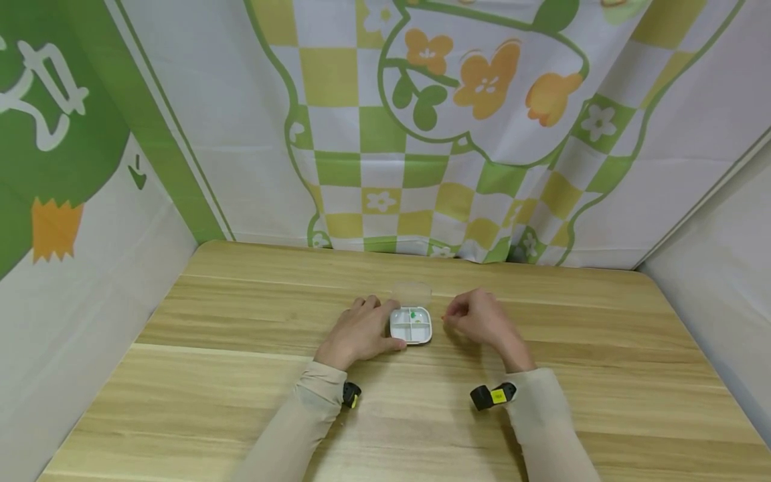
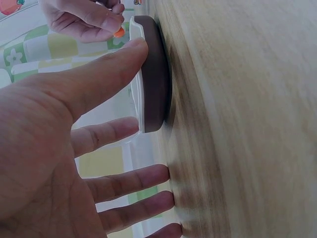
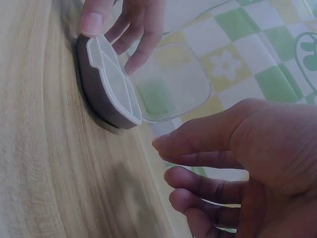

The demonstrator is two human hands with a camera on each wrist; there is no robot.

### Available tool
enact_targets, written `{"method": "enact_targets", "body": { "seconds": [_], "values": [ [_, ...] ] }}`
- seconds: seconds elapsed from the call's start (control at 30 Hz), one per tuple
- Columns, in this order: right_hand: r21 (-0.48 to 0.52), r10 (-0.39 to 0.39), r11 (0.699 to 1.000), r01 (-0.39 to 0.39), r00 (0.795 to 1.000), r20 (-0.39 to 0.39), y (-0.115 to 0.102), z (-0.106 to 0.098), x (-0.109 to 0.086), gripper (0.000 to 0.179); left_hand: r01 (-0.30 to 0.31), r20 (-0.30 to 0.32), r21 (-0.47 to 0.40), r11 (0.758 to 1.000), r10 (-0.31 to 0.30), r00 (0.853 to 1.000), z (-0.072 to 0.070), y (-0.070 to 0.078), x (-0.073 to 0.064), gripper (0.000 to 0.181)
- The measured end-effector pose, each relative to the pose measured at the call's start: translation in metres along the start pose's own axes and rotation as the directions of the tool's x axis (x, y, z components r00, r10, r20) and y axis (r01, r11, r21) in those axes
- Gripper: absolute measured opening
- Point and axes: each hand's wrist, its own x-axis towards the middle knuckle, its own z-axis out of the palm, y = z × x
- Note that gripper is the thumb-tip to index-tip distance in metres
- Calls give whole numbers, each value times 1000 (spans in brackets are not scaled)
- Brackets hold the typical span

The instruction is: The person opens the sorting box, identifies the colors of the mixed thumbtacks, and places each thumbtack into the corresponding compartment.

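A small white pill box (image 1: 400, 331) with four compartments and a brown outer side (image 2: 156, 74) sits on the table with its clear lid (image 3: 185, 87) swung back. Bits of green show in its back right compartment. My left hand (image 1: 361, 331) steadies the box from the left, thumb on the front corner and index finger at the back, the other fingers spread down to the table. To the right of the box, my right hand (image 1: 482, 320) pinches a small orange piece (image 2: 119, 32) between thumb and index finger, just above the table. In the right wrist view that piece is hidden behind the fingertips.
The wooden table (image 1: 241, 402) runs back to a patterned curtain (image 1: 379, 167) behind the box. White fabric walls stand at the left and right sides. Each wrist carries a black strap (image 1: 482, 397) over a beige sleeve (image 1: 542, 408).
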Motion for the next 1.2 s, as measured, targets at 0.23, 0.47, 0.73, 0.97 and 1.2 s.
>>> {"method": "enact_targets", "body": {
  "seconds": [0.23,0.47,0.73,0.97,1.2],
  "values": [
    [1,-29,1000,29,1000,0,-3,1,0,7,-2,-3,-7,1000,2,1000,0,0,0,71],
    [13,-44,999,44,999,20,-6,4,1,7,2,0,-5,1000,-2,1000,1,-1,-1,72],
    [22,-9,1000,7,999,54,-12,5,0,5,-3,-5,-2,1000,3,1000,1,-1,0,71],
    [38,-30,999,28,997,66,-14,8,0,6,-6,-10,-3,1000,6,1000,1,-1,-1,70],
    [55,-45,998,40,995,90,-16,12,0,7,-12,-17,3,1000,12,1000,2,-2,0,68]
  ]
}}
